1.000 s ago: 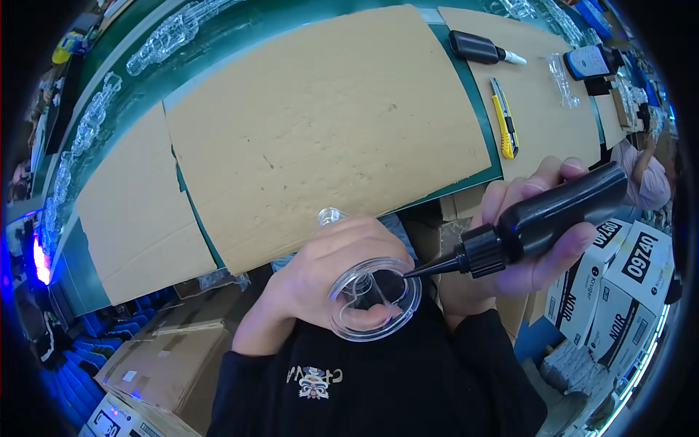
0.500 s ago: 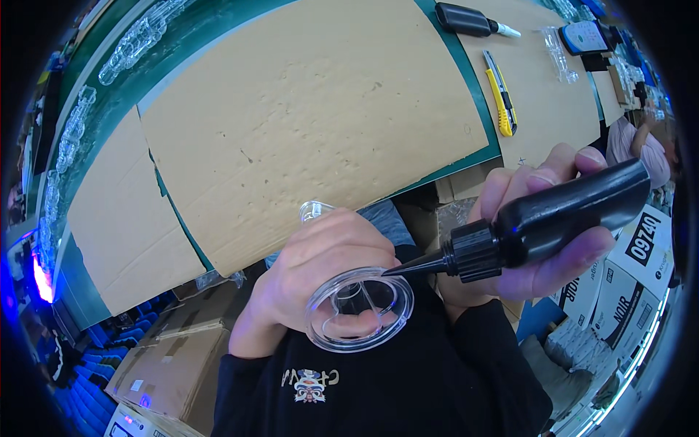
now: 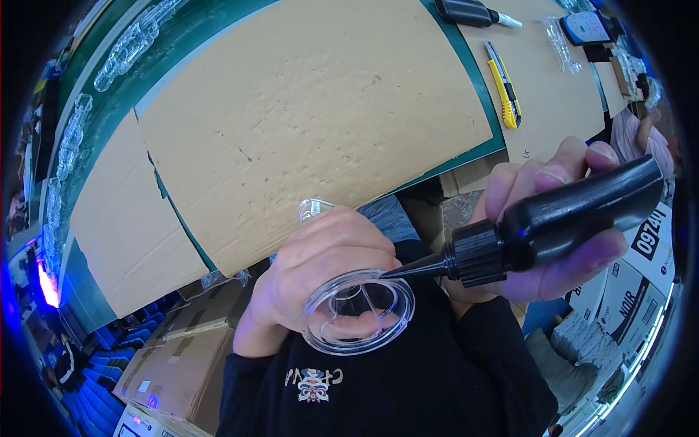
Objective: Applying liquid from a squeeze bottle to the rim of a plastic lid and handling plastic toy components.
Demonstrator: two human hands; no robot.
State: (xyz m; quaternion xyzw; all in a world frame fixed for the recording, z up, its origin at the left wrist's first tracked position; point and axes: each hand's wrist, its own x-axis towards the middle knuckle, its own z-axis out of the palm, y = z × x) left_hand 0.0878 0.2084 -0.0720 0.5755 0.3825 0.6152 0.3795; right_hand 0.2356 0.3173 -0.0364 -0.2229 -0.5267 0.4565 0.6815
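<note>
My left hand [image 3: 331,247] is wrapped round a clear plastic piece [image 3: 314,342] with a round, rimmed open end facing up. Its narrower clear end pokes out beyond my knuckles, and the middle is hidden by my fingers. In my right hand [image 3: 568,167] lies a black squeeze bottle [image 3: 582,215] with a ribbed cap and a long pointed nozzle. The bottle is tilted nearly sideways. Its nozzle tip meets the far rim of the round opening; whether any liquid comes out cannot be made out.
Brown cardboard sheets [image 3: 313,109] cover a green table. On it lie a yellow utility knife [image 3: 504,91], another black bottle [image 3: 466,12] with a pale tip, and clear plastic pieces [image 3: 135,44] along the far left edge. Cartons [image 3: 186,357] stand at lower left; white boxes [image 3: 630,302] at right.
The right hand and bottle have shifted slightly right in the picture. The nozzle tip stays at the rim, a little further left along it. The left hand keeps its hold.
</note>
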